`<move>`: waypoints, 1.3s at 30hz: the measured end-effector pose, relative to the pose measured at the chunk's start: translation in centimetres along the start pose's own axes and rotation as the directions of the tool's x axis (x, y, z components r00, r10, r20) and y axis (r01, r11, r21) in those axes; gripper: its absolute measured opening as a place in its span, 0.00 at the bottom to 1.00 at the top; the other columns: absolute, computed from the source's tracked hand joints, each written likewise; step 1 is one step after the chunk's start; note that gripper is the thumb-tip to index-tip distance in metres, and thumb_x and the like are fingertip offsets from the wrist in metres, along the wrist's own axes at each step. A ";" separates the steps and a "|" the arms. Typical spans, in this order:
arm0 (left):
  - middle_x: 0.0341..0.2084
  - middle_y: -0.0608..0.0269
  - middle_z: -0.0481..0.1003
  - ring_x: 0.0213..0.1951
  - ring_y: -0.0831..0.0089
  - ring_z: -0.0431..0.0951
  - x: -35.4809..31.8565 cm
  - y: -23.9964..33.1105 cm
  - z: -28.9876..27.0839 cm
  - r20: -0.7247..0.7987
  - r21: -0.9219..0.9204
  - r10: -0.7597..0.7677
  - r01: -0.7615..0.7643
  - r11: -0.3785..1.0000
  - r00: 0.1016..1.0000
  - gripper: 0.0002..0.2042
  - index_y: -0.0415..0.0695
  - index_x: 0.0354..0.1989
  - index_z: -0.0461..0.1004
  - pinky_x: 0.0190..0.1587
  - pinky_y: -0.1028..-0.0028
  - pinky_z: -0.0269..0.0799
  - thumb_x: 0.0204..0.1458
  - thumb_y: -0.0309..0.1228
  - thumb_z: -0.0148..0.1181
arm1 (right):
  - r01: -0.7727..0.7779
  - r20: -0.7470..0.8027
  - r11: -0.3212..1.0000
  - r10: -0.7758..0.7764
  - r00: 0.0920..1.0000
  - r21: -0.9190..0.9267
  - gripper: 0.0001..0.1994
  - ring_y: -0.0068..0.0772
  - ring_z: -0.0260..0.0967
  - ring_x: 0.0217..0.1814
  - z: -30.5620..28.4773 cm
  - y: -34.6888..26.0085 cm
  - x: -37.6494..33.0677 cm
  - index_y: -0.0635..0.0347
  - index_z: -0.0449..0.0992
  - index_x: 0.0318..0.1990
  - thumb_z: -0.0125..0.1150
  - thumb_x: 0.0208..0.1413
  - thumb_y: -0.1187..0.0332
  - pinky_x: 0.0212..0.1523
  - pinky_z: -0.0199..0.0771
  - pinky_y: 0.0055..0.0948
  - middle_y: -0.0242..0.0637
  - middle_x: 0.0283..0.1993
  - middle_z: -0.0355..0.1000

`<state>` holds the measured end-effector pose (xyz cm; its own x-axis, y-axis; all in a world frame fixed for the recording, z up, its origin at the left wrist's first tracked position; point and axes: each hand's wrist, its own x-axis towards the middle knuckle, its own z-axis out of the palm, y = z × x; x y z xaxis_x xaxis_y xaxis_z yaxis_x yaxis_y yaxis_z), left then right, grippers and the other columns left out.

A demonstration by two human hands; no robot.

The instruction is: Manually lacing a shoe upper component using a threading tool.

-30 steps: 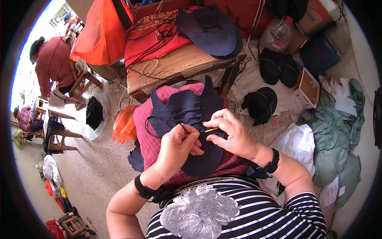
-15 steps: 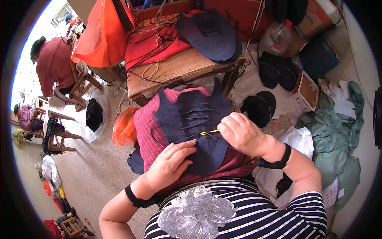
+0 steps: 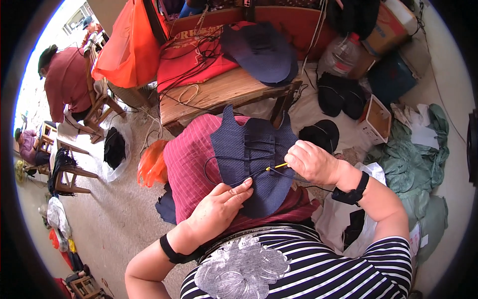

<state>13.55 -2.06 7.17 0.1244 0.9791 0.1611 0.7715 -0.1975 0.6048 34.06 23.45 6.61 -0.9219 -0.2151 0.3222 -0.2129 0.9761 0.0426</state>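
A navy textured fabric piece point(image 3: 269, 199) with pointed upper corners lies over the maroon striped cloth point(image 3: 191, 154) on my lap. Dark cord point(image 3: 260, 148) crosses its middle in several rows, and a loose loop curves out on the left. My right hand point(image 3: 316, 164) pinches a thin yellow hooked needle point(image 3: 278, 166), its tip at the fabric beside the lowest rows. Cord trails from there below my right hand. My left hand point(image 3: 216, 207) rests on the fabric's lower left, fingers stretched out and pressing it down.
Ahead stands a wooden bench point(image 3: 209, 97) with red cloth and stacked navy pieces point(image 3: 261, 55). Dark shoes point(image 3: 341, 94), a white box point(image 3: 376, 119) and green sheeting point(image 3: 413, 169) lie on the right. An orange bag point(image 3: 153, 164) sits left of my lap; people sit farther left.
The navy fabric on my lap now shows more upright. My right hand has drawn slightly right with the needle, and the loose cord loop on the left stands out wider.
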 end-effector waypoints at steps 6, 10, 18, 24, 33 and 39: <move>0.62 0.58 0.73 0.45 0.62 0.78 0.2 0.0 0.3 -0.024 -0.037 -0.010 0.009 0.999 1.000 0.26 0.42 0.57 0.76 0.51 0.69 0.74 0.45 0.18 0.65 | 0.061 0.013 0.998 -0.061 0.998 -0.027 0.11 0.37 0.67 0.40 -0.8 0.3 -0.4 0.65 0.71 0.41 0.58 0.50 0.70 0.43 0.73 0.33 0.38 0.36 0.65; 0.61 0.59 0.74 0.45 0.63 0.78 -0.1 -0.3 0.4 -0.032 -0.084 -0.006 0.003 0.996 0.999 0.24 0.42 0.55 0.77 0.50 0.69 0.74 0.45 0.18 0.66 | 0.090 0.052 0.994 -0.087 0.995 -0.056 0.11 0.36 0.66 0.40 -1.4 0.9 -0.7 0.65 0.71 0.39 0.59 0.50 0.69 0.41 0.72 0.32 0.37 0.36 0.64; 0.60 0.59 0.75 0.44 0.64 0.78 0.1 -0.3 0.8 -0.037 -0.081 -0.013 0.010 0.997 0.999 0.23 0.43 0.53 0.78 0.50 0.68 0.74 0.44 0.18 0.67 | 0.127 0.057 0.988 -0.123 0.991 -0.082 0.09 0.34 0.65 0.39 -1.1 1.5 -1.1 0.62 0.72 0.37 0.58 0.50 0.68 0.38 0.70 0.31 0.35 0.34 0.64; 0.60 0.58 0.75 0.43 0.65 0.78 -0.6 -0.6 1.1 -0.047 -0.061 -0.016 0.013 0.998 0.999 0.23 0.42 0.54 0.78 0.50 0.68 0.74 0.45 0.18 0.67 | -0.111 0.139 0.961 0.150 0.979 -0.255 0.07 0.38 0.66 0.41 -2.5 4.5 -5.5 0.58 0.69 0.33 0.59 0.48 0.68 0.42 0.69 0.35 0.37 0.33 0.64; 0.51 0.51 0.78 0.49 0.60 0.79 -0.3 -0.8 0.1 -0.289 -0.207 -0.071 0.010 0.978 0.955 0.18 0.38 0.48 0.78 0.52 0.65 0.76 0.46 0.13 0.65 | -0.271 -0.102 0.314 0.802 0.588 0.910 0.03 0.29 0.73 0.49 -2.9 -0.3 -1.8 0.62 0.71 0.38 0.53 0.65 0.74 0.55 0.73 0.30 0.40 0.48 0.74; 0.44 0.62 0.75 0.43 0.73 0.76 3.9 -3.1 -0.6 -0.390 -0.362 -0.555 0.432 0.826 0.735 0.24 0.39 0.60 0.66 0.45 0.77 0.74 0.55 0.17 0.62 | 0.453 0.066 -0.318 0.870 0.488 0.833 0.10 0.47 0.79 0.53 0.0 -2.0 3.8 0.59 0.70 0.45 0.42 0.74 0.66 0.59 0.78 0.44 0.53 0.48 0.78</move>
<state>11.33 2.39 6.38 -0.5802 0.8099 0.0863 0.4648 0.2423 0.8516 31.01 20.67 7.72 -0.6565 0.7428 0.1314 -0.6199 -0.4320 -0.6551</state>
